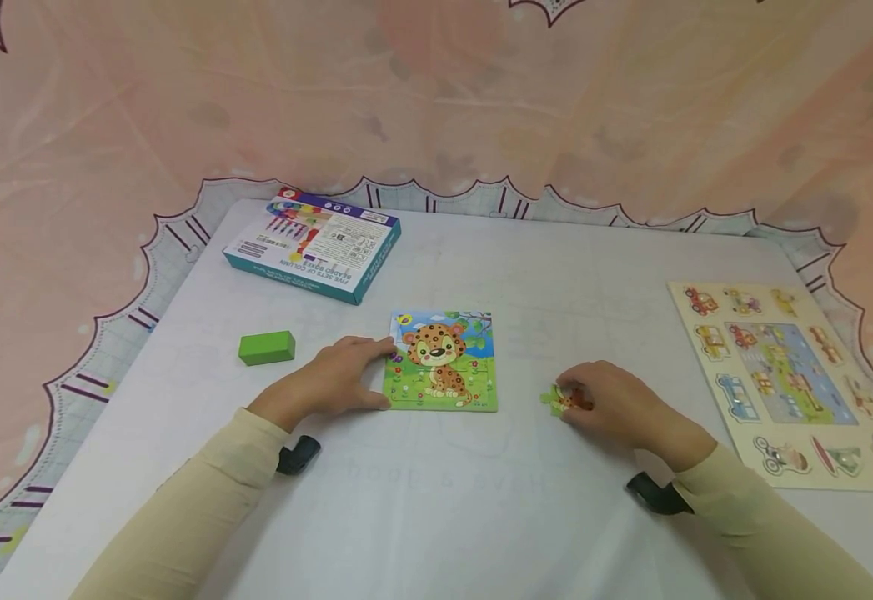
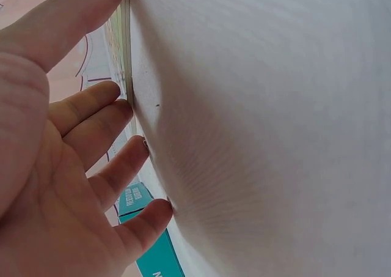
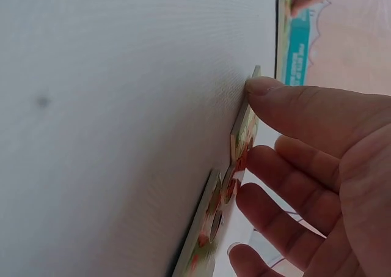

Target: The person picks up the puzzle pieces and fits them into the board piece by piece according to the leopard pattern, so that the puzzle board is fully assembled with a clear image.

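A square leopard puzzle (image 1: 439,361) lies flat in the middle of the table. My left hand (image 1: 338,375) is spread against its left side, thumb at the near corner and fingertips farther up the edge; the left wrist view shows those fingers (image 2: 98,112) loosely extended. Right of the puzzle, my right hand (image 1: 612,408) pinches a small green and brown puzzle piece (image 1: 556,400) low over the white cloth. In the right wrist view the thumb lies along the piece (image 3: 245,127), with fingertips at its other side. My fingers hide part of it in the head view.
A green block (image 1: 267,347) lies left of my left hand. Behind it is a flat teal-sided box (image 1: 316,246). A wooden vehicle puzzle board (image 1: 714,383) lies at the right, close to my right wrist. Scalloped printed fabric borders the white table (image 1: 444,508).
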Demonstrator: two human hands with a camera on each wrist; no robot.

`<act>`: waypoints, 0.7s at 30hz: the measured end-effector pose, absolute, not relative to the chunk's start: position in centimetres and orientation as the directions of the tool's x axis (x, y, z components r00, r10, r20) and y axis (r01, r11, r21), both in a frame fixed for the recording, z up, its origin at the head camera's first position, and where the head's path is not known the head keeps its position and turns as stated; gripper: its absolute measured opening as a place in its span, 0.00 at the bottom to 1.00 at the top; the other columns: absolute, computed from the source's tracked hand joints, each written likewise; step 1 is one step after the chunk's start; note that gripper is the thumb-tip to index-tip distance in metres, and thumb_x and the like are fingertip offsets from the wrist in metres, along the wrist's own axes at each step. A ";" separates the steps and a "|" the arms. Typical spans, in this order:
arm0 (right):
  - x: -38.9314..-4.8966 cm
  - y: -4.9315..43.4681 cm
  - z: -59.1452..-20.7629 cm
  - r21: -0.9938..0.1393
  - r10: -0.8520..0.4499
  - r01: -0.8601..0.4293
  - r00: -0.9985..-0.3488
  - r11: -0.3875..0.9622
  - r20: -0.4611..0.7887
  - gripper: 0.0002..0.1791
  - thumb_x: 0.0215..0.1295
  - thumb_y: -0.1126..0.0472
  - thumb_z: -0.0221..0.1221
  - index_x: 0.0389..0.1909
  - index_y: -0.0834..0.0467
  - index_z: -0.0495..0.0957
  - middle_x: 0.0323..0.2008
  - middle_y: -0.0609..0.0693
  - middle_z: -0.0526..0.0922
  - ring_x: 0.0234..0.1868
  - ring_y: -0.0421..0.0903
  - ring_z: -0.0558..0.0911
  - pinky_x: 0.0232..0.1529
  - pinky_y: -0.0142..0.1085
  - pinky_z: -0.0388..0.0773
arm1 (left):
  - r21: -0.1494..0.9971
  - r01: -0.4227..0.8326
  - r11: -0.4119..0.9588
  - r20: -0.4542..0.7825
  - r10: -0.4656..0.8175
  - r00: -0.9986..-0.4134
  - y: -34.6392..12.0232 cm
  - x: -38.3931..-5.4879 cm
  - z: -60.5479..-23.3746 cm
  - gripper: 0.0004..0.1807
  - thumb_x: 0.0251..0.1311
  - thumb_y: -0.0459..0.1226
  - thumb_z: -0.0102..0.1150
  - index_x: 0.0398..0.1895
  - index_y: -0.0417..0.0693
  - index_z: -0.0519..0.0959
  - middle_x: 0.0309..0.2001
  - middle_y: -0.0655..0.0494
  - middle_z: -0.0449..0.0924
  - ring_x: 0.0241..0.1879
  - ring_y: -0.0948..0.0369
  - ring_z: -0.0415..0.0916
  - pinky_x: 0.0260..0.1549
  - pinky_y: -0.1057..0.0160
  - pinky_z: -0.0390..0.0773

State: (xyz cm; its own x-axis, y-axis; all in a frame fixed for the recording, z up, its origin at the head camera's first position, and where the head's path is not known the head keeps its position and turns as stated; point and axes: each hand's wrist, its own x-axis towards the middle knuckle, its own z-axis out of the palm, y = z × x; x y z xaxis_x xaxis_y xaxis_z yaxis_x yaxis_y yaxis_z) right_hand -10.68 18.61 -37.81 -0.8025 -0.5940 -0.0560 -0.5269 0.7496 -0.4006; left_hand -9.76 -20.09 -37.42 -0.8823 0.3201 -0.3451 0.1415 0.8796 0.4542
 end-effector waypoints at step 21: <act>-11.1 16.7 -38.1 -0.439 -0.605 -0.532 -0.795 0.724 -0.036 0.17 0.58 0.67 0.69 0.48 0.64 0.80 0.38 0.49 0.81 0.37 0.46 0.76 0.41 0.43 0.78 | 0.458 0.149 0.876 -0.336 0.326 -0.884 -20.1 -9.7 -37.4 0.46 0.55 0.45 0.74 0.76 0.47 0.63 0.72 0.44 0.63 0.73 0.43 0.54 0.68 0.40 0.60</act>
